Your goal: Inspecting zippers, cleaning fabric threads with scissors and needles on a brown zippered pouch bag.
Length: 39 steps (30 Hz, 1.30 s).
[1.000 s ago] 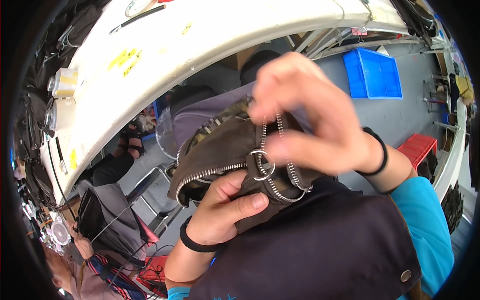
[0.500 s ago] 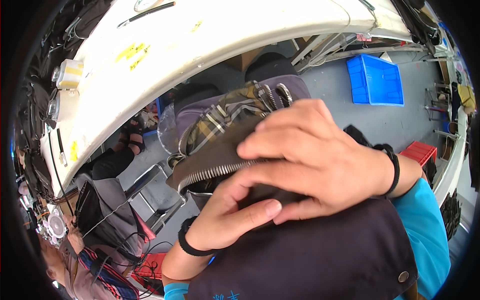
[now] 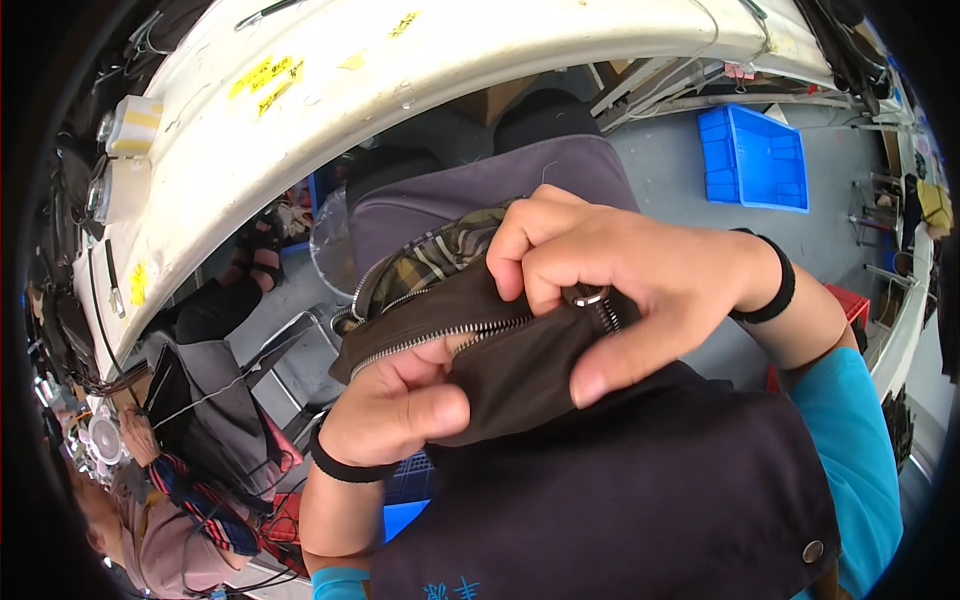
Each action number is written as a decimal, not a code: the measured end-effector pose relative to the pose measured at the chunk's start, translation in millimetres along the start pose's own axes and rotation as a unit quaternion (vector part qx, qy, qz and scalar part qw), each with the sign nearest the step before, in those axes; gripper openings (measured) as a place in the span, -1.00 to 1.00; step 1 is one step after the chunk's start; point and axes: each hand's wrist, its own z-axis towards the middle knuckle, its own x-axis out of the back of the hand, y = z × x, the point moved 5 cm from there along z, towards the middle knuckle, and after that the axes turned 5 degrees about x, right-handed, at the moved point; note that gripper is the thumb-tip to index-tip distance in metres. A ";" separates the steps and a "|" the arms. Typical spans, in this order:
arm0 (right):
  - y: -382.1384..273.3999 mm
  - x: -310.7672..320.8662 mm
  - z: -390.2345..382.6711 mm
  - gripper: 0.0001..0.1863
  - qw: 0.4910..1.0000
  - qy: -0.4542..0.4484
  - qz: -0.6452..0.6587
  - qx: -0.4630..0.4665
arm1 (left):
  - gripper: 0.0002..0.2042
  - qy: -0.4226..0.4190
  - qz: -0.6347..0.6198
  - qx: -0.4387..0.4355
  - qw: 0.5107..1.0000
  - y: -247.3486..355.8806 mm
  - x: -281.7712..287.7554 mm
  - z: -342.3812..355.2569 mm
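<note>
A dark brown fabric bag (image 3: 510,375) with silver zippers and a plaid lining lies across my lap, over a grey-purple cloth. My left hand (image 3: 385,410) grips its lower left part, thumb on the outside and fingers partly inside the zipped opening. My right hand (image 3: 640,285) holds the upper right part with bent fingers around the fabric and its thumb pressing the front, beside a zipper pull (image 3: 589,298).
A white curved table (image 3: 200,190) runs along the front and left. A blue crate (image 3: 750,160) and a red crate (image 3: 848,300) are on the floor at right. At lower left a co-worker (image 3: 160,530) sits near a metal-framed stool and cables.
My right hand has come down from its raised position, shifted over the bag and now grips it. The bag has turned, and its front fabric is pulled over the previously exposed zipper loop.
</note>
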 end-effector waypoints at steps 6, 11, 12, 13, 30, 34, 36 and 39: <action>23.0 -11.5 2.2 -0.61 0.986 0.026 0.143 -0.080 | -0.33 -0.061 0.021 -0.007 0.998 0.7 0.9 17.2; 26.7 -17.3 0.4 -0.65 0.976 0.065 0.200 -0.061 | -0.30 -0.044 0.029 -0.021 0.998 2.4 -15.7 23.3; 25.3 -14.6 2.2 -0.65 0.976 0.064 0.200 -0.060 | -0.28 -0.045 0.033 -0.023 0.998 3.8 -16.2 22.4; 25.6 -11.2 3.1 -0.66 0.977 0.061 0.188 -0.081 | -0.28 -0.045 0.032 -0.025 0.998 5.5 -14.8 20.4; -23.2 26.1 27.1 -0.71 0.973 0.004 -0.230 -0.013 | -0.79 0.113 0.655 -0.138 0.734 80.2 -15.6 -21.4; -8.2 -9.5 50.7 -0.68 0.987 -0.079 -0.027 -0.139 | -0.82 0.062 0.702 -0.211 0.677 89.8 -38.8 -12.8; 8.0 -9.6 50.5 -0.72 0.980 -0.077 0.097 -0.158 | -0.82 0.066 0.785 -0.211 0.578 95.6 -49.2 -14.8; 10.7 5.6 43.9 -0.75 0.911 -0.012 0.303 -0.279 | -0.86 0.056 0.828 -0.220 0.513 109.0 -30.5 -20.7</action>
